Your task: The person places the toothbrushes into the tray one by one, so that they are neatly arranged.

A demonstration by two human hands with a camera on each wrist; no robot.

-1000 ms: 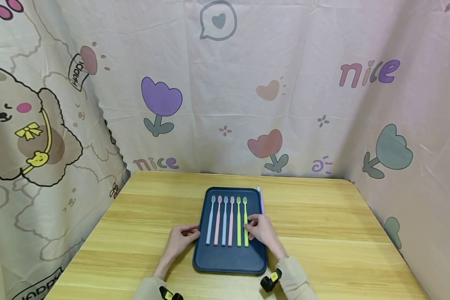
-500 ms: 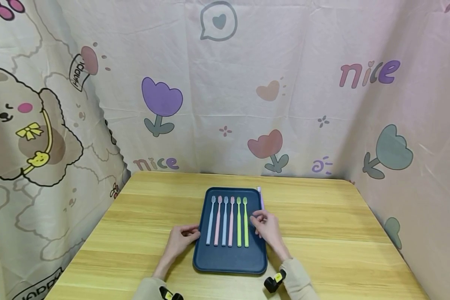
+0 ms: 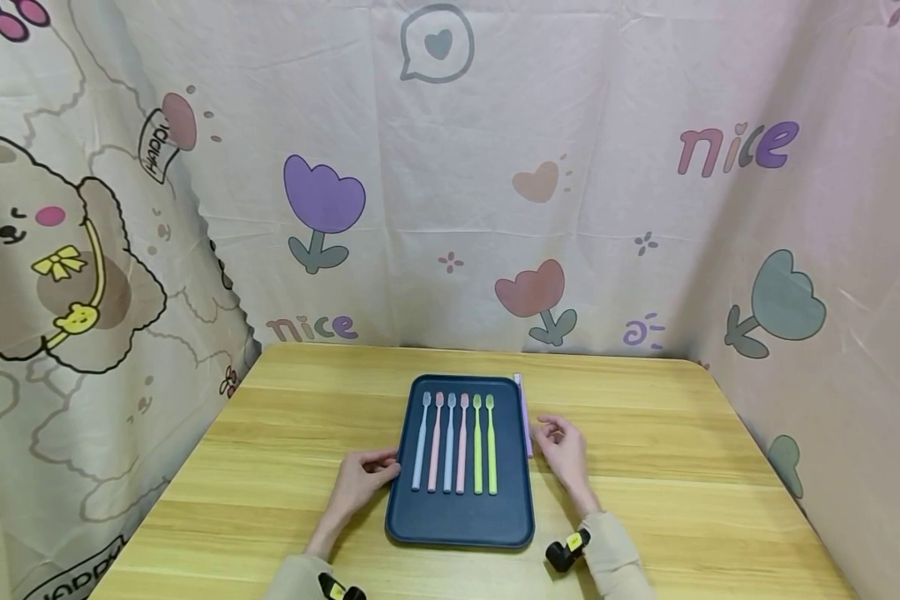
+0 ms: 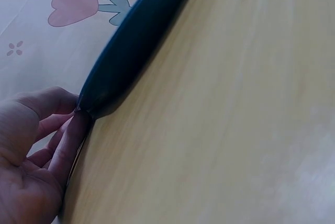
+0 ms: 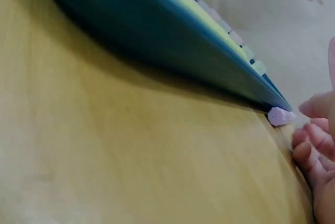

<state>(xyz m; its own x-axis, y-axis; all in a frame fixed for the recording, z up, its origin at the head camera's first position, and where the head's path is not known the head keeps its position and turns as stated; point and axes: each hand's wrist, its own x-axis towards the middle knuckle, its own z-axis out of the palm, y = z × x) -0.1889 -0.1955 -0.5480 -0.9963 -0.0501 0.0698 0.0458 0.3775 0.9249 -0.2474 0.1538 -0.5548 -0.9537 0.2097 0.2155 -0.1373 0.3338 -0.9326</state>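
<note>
In the head view a dark blue tray [image 3: 457,521] lies on the table, with several toothbrushes side by side on it: two light blue [image 3: 420,454], two pink [image 3: 432,454] and two green [image 3: 492,458], heads toward the back. My left hand [image 3: 360,482] pinches the tray's left rim between thumb and fingers; the left wrist view shows the fingertips right at the edge. Along the tray's right side a purple toothbrush [image 3: 524,412] lies on the table. Just right of its handle end is my right hand [image 3: 565,454], fingers loosely bent, holding nothing. In the right wrist view its fingertips are close to the purple handle end [image 5: 280,116].
The wooden table [image 3: 645,467] extends on both sides of the tray. A printed curtain [image 3: 450,208] hangs behind the table and along both sides.
My right hand has moved right, from the rightmost green toothbrush off the tray to beside the purple toothbrush, uncovering its handle. The left hand and the tray have stayed put.
</note>
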